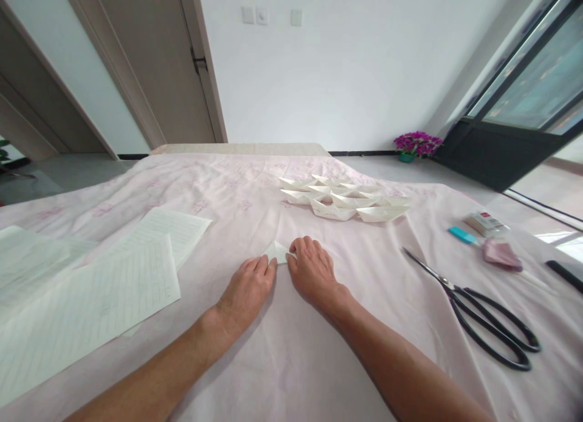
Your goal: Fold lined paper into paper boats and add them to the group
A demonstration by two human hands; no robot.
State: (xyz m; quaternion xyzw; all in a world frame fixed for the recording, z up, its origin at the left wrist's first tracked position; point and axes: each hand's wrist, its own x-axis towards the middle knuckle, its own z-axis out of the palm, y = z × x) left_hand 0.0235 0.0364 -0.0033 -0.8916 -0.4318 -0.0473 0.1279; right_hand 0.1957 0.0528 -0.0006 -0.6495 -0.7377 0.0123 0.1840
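Note:
A small folded piece of white paper (277, 251) lies on the pink cloth in front of me, its pointed top facing away. My left hand (252, 283) has its closed fingers pressed on the left side of the paper. On the right side, my right hand (314, 267) grips the paper with bent fingers, which hide part of that edge. Beyond the right hand, several folded paper boats (334, 211) stand close together in rows.
Lined paper sheets (113, 294) lie spread at the left. To the right are black-handled scissors (473, 313), a blue object (463, 234), a clear-wrapped pack (485, 223) and a pink item (501, 254). A purple flower pot (407, 157) stands on the floor beyond.

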